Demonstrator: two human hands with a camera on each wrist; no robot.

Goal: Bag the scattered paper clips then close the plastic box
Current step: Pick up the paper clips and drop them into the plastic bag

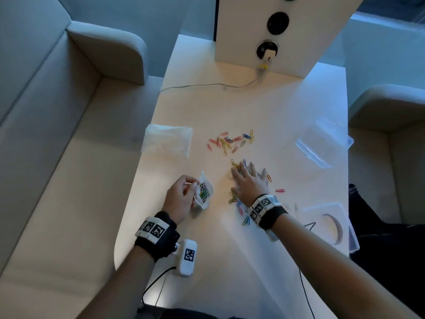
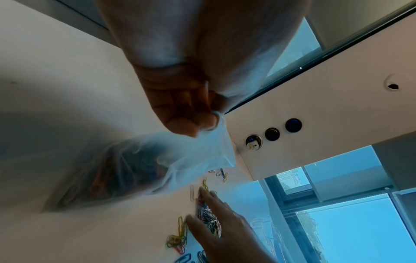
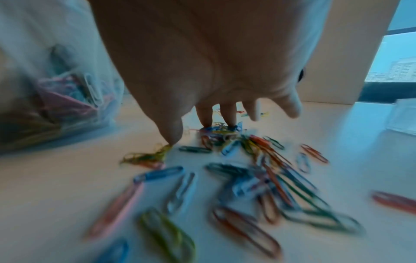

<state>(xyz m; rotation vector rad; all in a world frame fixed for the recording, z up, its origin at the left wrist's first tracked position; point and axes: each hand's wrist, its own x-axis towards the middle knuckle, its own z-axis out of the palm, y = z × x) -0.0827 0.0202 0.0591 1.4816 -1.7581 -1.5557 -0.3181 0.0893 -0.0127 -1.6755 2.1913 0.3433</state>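
Note:
My left hand (image 1: 181, 194) pinches the top edge of a small clear plastic bag (image 1: 203, 192) partly filled with coloured paper clips; in the left wrist view the bag (image 2: 139, 165) hangs from curled fingers. To its right, my right hand (image 1: 249, 181) lies with fingers spread on a pile of paper clips (image 1: 239, 201), fingertips (image 3: 206, 119) touching the clips (image 3: 225, 135). A second scatter of clips (image 1: 230, 141) lies farther back. The clear plastic box (image 1: 328, 222) sits at the right front edge, its clear lid (image 1: 322, 143) apart at the right.
A crumpled clear plastic sheet (image 1: 166, 140) lies at the table's left edge. A white upright panel (image 1: 287, 31) with round sockets stands at the back, a cable (image 1: 207, 86) running from it. Sofas flank the white table (image 1: 276, 107) on both sides.

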